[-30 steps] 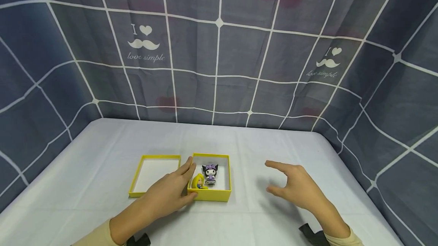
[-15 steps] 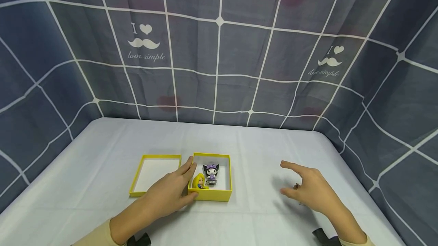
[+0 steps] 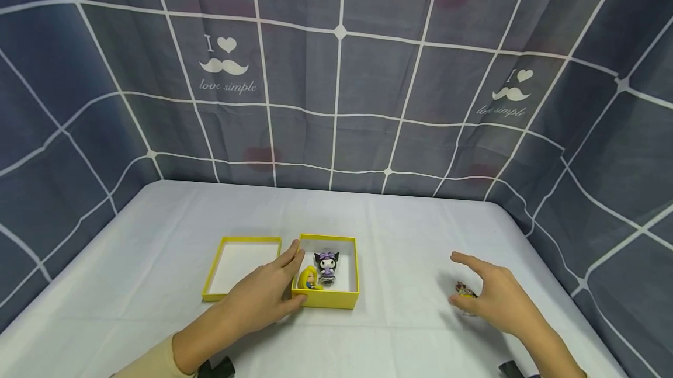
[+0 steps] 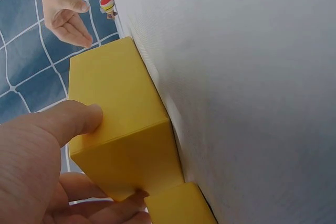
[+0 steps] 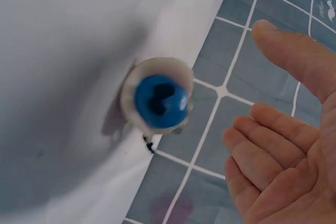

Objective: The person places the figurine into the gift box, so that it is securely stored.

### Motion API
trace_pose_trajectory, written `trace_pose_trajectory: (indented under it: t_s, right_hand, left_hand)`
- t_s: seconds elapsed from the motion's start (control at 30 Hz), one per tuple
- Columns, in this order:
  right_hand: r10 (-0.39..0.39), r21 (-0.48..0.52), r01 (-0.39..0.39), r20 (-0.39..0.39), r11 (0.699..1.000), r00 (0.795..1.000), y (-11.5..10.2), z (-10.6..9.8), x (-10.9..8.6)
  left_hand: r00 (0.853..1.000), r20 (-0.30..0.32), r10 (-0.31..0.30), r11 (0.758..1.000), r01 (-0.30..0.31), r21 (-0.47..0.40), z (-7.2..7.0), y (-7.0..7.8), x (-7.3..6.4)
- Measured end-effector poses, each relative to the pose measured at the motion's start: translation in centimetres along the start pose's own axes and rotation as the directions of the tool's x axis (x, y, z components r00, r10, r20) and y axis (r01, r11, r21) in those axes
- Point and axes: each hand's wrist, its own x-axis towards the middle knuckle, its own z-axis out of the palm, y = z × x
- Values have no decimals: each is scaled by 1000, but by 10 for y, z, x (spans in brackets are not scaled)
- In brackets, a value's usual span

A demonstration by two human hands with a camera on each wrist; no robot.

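Note:
My left hand (image 3: 260, 293) grips the yellow box (image 3: 331, 301) at its left side, thumb (image 4: 86, 118) on the front wall and fingers round the side wall. Inside the box are a purple-and-black figurine with a white face (image 3: 327, 267) and a yellow-haired figurine (image 3: 309, 277). My right hand (image 3: 496, 295) hovers over the table at the right, thumb and fingers spread, holding nothing. Between them and the tabletop shows a small multicoloured figurine (image 3: 465, 289), partly hidden by the thumb. The right wrist view shows its blue rounded part (image 5: 160, 103) ringed in white, blurred.
A shallow yellow-rimmed lid (image 3: 242, 264) with a white inside lies left of the box, close against it. White cloth covers the table (image 3: 389, 238). A dark checked curtain (image 3: 294, 74) encloses the back and sides.
My right hand has moved right, step by step, and the small figurine has come into view beside its thumb. The left hand and the box stay in place.

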Motion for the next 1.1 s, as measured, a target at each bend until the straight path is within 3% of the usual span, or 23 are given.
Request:
trace_pose_trajectory:
  t_s: [0.43, 1.1]
  right_hand:
    - [71, -39, -70, 37, 997, 997, 16, 1, -9]
    - [112, -69, -107, 69, 992, 991, 24, 8, -17]
  left_hand:
    - [1000, -4, 1, 1000, -1, 12, 1, -1, 1]
    - [1000, 1, -11, 1000, 11, 12, 0, 0, 0]
